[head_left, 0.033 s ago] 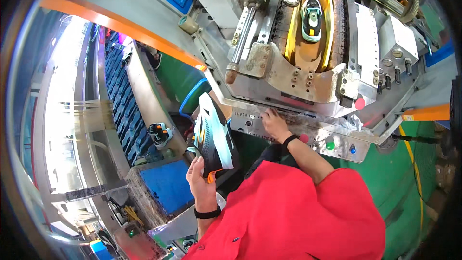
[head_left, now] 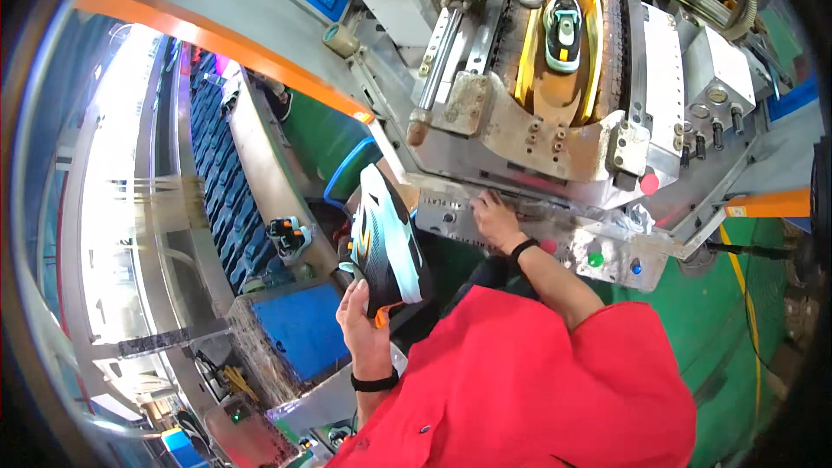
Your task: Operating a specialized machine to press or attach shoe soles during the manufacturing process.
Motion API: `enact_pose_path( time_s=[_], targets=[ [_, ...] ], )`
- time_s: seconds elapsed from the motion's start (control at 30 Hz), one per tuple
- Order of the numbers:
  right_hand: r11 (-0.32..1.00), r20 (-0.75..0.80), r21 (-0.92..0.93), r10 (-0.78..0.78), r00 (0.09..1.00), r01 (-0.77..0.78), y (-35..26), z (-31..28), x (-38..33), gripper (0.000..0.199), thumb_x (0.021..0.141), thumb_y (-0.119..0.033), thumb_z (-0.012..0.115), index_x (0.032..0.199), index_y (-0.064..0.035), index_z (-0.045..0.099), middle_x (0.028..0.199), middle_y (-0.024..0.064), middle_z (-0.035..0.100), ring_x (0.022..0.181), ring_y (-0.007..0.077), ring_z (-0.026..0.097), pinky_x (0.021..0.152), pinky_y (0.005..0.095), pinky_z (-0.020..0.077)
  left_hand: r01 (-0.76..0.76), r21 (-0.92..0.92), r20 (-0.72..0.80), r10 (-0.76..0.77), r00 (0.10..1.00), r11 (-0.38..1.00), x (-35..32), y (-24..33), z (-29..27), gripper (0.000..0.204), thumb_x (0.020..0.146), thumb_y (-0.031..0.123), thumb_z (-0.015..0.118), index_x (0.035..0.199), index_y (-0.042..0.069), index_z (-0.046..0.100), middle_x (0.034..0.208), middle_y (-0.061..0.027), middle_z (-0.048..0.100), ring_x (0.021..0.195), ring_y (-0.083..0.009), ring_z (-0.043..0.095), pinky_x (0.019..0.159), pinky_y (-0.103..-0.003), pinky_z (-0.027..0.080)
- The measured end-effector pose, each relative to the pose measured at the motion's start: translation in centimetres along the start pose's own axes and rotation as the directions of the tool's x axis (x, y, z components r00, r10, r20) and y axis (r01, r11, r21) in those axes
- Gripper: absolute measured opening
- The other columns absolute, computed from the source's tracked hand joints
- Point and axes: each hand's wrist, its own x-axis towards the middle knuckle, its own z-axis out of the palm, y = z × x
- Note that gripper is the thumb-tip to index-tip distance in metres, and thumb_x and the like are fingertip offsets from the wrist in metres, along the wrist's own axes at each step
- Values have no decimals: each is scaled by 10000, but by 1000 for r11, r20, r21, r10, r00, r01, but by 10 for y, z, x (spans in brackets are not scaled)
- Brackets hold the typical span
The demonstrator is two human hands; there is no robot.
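My left hand (head_left: 358, 316) is closed on the heel end of a sneaker (head_left: 387, 243), black mesh with a pale aqua sole and orange accents. The sneaker is tipped on its side, toe pointing away from me, sole facing right. My right hand (head_left: 497, 220) lies on the metal control panel (head_left: 598, 262) at the machine's front, fingers loosely bent and nothing visible in them; what lies beneath the fingertips is hidden. Farther off, another sneaker (head_left: 563, 32) with an aqua sole sits between yellow pads (head_left: 523, 78) in the press machine (head_left: 485, 140).
Right of my hand are red, green (head_left: 595, 259) and blue buttons. A blue-topped box (head_left: 303, 338) stands at left, beside a conveyor (head_left: 230, 182) with a dark ridged belt. Another shoe (head_left: 289, 238) rests on the conveyor's side ledge. An orange frame bar (head_left: 217, 52) crosses the upper left.
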Motion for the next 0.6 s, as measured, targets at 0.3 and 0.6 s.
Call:
enact_pose_path(
  time_s=[0.3,0.6],
  targets=[
    [986,57,167,-16,998,6,-8,-13,-5,251,830,-193,623,1054,-82,597,1079,112,562,1087,311,521,859,444,474,-13,-62,-49,10,999,998,-25,-22,-21,210,859,101,649,1026,-23,621,912,-78,673,775,-169,672,659,-303,553],
    [429,-3,760,-749,662,488,-207,-267,10,201,769,-134,667,963,-94,697,893,78,684,782,232,657,715,332,526,-14,-108,-228,-11,974,994,-50,-47,-43,365,846,102,669,1146,-90,592,1028,-125,662,909,-168,637,832,-282,511]
  ],
)
